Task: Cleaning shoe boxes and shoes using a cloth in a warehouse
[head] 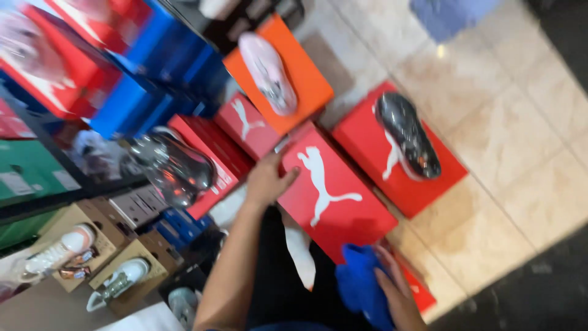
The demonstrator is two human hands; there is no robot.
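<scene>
- Steadying a red shoebox [334, 199] at centre frame, the left hand [264, 182] rests flat on its ten o'clock edge, fingers spread rather than gripping.
- At five o'clock the right hand [397, 294] is closed on a soft, crumpled blue cloth [358, 283], seemingly at the lid's near corner; blur hides the contact.
- Wiping looks to be in hand: the smooth, glossy cardboard calls for sweeping strokes.
- At two o'clock, a shiny dark shoe [407, 135] sits atop another red box [380, 153].

Left hand [266, 181] on shoebox [334, 190] edge; right hand [398, 294] on cloth [361, 285] at near end.
</scene>
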